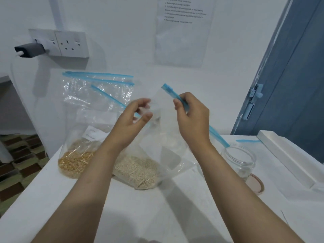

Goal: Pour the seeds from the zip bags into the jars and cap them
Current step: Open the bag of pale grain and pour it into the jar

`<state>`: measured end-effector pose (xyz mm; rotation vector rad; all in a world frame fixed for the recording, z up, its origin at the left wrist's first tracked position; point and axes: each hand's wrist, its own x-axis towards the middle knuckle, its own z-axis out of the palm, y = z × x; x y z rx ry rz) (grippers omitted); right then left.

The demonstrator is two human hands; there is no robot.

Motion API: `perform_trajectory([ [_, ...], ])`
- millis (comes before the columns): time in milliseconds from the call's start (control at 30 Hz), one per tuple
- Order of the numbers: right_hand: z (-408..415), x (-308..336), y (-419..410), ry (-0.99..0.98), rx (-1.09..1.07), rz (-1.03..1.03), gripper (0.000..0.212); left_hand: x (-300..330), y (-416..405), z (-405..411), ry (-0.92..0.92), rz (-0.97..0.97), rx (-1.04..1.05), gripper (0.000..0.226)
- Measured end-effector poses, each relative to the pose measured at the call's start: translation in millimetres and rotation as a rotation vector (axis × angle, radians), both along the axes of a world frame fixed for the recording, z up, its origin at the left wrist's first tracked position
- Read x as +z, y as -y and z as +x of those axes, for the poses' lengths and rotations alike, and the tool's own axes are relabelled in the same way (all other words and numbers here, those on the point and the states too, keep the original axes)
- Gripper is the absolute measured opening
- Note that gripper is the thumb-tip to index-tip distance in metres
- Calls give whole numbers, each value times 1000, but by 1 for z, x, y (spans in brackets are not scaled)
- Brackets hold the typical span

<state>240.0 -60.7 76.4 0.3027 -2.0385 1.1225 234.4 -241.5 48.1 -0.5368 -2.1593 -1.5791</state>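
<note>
the white surface (157,204) carries everything and runs up to a white wall (122,32). taking the clear zip bag of pale beige seeds (138,170) as the landmark: it stands at the middle of the surface, its seeds settled at the bottom, its blue zip top lifted between both hands. just left of it and touching it stands a clear zip bag of yellow seeds (76,163) with a white label, and further clear blue-topped bags rise behind that one. to the landmark's right, near but apart, a clear open plastic jar (239,160) stands upright with no cap; a thin reddish ring (259,183) lies just beyond the jar. above and behind the landmark, a printed paper sheet (184,30) hangs on the wall, and a white double socket (70,43) with a grey plug sits up left. the left hand (133,118) pinches the landmark bag's clear film near its top. the right hand (192,116) grips the bag's blue zip strip (175,96), fingers curled round it.
</note>
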Motion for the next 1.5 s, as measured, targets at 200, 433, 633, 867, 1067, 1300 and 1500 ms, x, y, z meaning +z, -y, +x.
perform_trajectory([
  [200,-3,1,3,-3,25,-51,14,-79,65,10,298,-85,63,29],
  [433,0,2,10,-66,29,-56,13,-95,58,4,167,65,323,21],
  [633,7,16,-6,-163,1,-120,14,-66,44,3,41,76,344,26],
  [867,6,12,-31,-111,-32,-234,14,-25,50,-14,-91,-113,267,29],
  [1067,7,-1,-35,-54,-28,-240,14,-40,53,-27,-94,-218,235,25],
  [1300,8,-2,-24,-73,30,-209,14,-66,60,-17,-4,-115,337,18],
  [1500,7,1,-13,-108,55,-178,13,-98,69,-1,68,-21,587,28],
])
